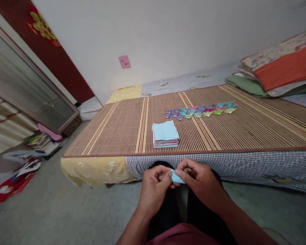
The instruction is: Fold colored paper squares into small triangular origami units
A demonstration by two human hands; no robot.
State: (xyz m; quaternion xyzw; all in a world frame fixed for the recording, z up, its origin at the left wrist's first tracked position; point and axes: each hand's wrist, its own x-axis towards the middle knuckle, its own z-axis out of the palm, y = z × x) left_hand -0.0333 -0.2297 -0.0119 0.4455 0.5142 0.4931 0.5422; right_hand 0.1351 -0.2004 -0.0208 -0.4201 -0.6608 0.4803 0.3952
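A small piece of light blue folded paper (177,178) is pinched between my two hands, above my lap and just in front of the bed's edge. My left hand (156,185) grips its left end with thumb and fingers. On the other side, my right hand (197,178) presses the paper's upper right part under the thumb. Its exact folds are partly hidden by my fingers. Beyond the hands, a stack of square paper sheets (165,132) lies on the mat, light blue on top. Several folded paper pieces (200,111) in many colours sit in rows farther back.
A striped bamboo mat (117,126) covers the bed, over a checked and yellow sheet (97,168). Folded bedding (283,68) is piled at the right. A pink note (124,62) is on the wall. Books (42,143) and a red bag (11,187) lie at the left.
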